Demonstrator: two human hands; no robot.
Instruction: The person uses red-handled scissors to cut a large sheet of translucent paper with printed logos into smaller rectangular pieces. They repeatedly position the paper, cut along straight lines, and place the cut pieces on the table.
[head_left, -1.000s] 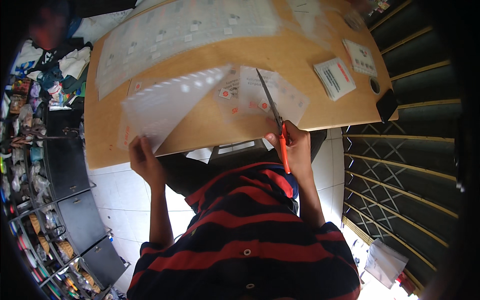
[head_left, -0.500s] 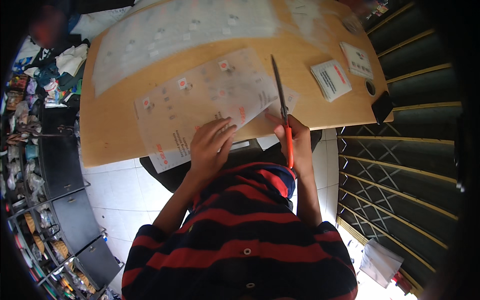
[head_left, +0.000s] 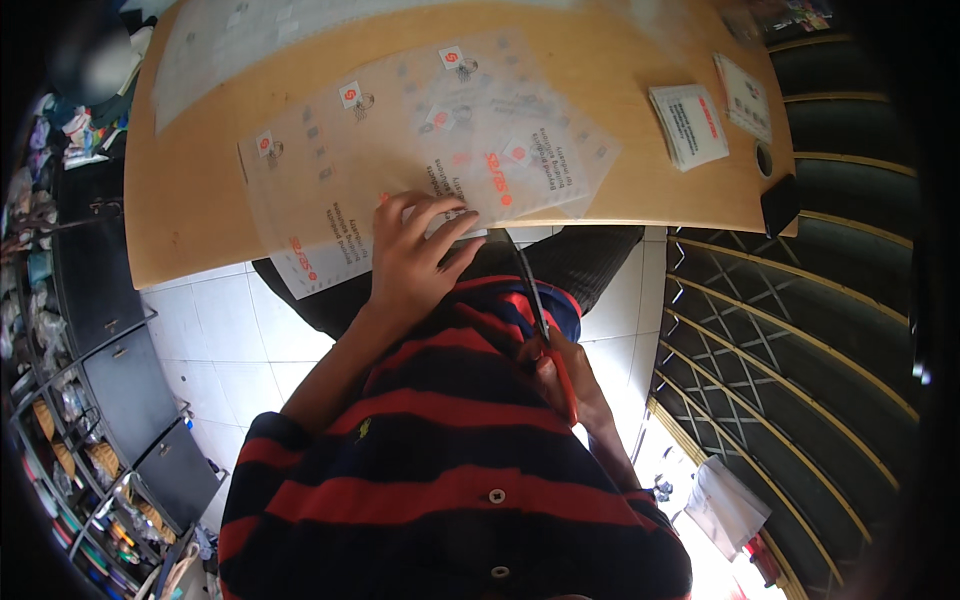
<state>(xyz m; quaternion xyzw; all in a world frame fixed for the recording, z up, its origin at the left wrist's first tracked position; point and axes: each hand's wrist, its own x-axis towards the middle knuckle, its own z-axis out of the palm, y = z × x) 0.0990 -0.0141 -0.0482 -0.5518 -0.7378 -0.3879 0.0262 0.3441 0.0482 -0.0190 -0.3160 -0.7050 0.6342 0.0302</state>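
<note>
A translucent printed sheet point(head_left: 320, 170) lies on the table at its near edge, its lower left corner hanging over. My left hand point(head_left: 420, 240) rests on the sheet's near edge, fingers spread and slightly bent, gripping nothing. Close against my striped shirt, my right hand point(head_left: 580, 370) holds a pair of scissors point(head_left: 522, 270) by the orange handles. The dark blades point away from me, up to the table edge, and look closed. Another small printed translucent piece point(head_left: 590, 160) pokes out from beneath the sheet's right side.
The wooden table point(head_left: 190, 200) carries more translucent sheets point(head_left: 210, 60) at the far side. To the right are a stack of printed cards point(head_left: 690, 125), a second stack point(head_left: 743, 98), a round hole and a black flat object point(head_left: 780, 205). A folding metal gate point(head_left: 780, 320) stands right; crowded shelves stand left.
My right hand has drawn the scissors down and toward my body, away from the sheet. The sheet's raised right part now lies flatter. My left hand stays on its near edge, and the view has shifted.
</note>
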